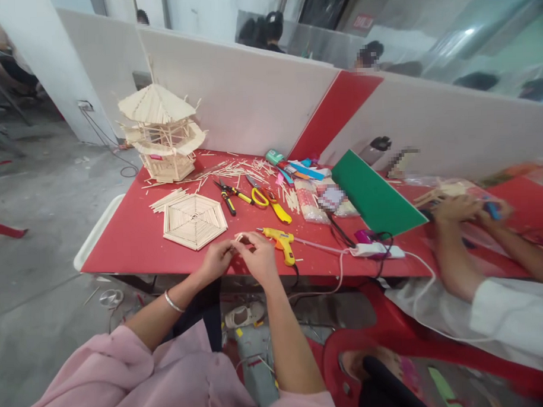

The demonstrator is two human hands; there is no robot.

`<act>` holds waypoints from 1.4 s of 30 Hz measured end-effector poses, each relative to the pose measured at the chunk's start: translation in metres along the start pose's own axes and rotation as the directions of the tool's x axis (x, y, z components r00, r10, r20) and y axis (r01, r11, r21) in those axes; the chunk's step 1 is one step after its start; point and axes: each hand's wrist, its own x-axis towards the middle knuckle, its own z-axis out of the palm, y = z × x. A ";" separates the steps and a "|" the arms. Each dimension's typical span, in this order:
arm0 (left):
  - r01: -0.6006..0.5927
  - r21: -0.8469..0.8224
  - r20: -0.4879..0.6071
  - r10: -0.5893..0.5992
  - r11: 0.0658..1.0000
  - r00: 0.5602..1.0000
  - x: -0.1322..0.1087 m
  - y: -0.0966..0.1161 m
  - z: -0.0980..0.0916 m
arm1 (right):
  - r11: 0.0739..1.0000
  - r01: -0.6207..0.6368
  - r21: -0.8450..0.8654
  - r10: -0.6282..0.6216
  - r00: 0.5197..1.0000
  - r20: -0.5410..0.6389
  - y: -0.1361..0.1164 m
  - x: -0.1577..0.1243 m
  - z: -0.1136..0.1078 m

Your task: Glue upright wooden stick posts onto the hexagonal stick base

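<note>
My left hand (217,259) and my right hand (258,258) meet at the near edge of the red table (134,238). Both pinch a small thin wooden stick (238,237) between their fingertips. A flat hexagonal panel of sticks (194,220) lies just beyond my left hand. A yellow glue gun (279,241) rests on the table right beside my right hand. A stick-built pagoda model (164,135) stands at the far left corner.
Loose sticks (234,169), pliers (229,196), yellow scissors (266,200) and stick packets (313,202) lie mid-table. A green board (375,194) leans at right. A power strip (375,250) with cables sits near the edge. Another person's hands (463,211) work at right. A white partition (250,91) backs the table.
</note>
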 end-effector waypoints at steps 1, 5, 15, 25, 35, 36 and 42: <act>-0.003 0.025 -0.010 0.003 1.000 1.000 -0.001 -0.001 0.000 | 1.000 0.019 -0.017 -0.019 1.000 -0.004 0.001 -0.001 0.000; -0.035 0.077 -0.008 0.036 0.996 0.999 -0.002 -0.001 0.000 | 0.994 0.079 -0.072 -0.080 0.997 -0.013 0.001 -0.002 0.002; -0.028 0.037 -0.049 0.030 0.999 0.998 -0.005 0.000 0.000 | 0.991 0.105 -0.083 -0.106 0.994 -0.008 -0.004 -0.003 0.008; -0.048 -0.011 -0.065 0.047 0.999 0.997 -0.007 0.000 -0.001 | 0.973 0.155 -0.171 -0.169 0.983 -0.071 0.000 -0.007 0.015; -0.081 -0.073 -0.201 0.065 0.994 0.977 -0.011 0.002 -0.001 | 0.971 0.172 -0.167 -0.182 0.982 -0.046 -0.003 -0.009 0.015; -0.071 -0.080 -0.202 0.054 0.994 0.978 -0.011 0.002 0.000 | 0.972 0.168 -0.165 -0.176 0.984 -0.039 -0.004 -0.010 0.014; -0.011 -0.213 -0.161 -0.024 0.977 0.987 0.008 0.018 -0.028 | 0.994 0.078 -0.073 -0.078 0.997 0.008 -0.012 -0.015 0.000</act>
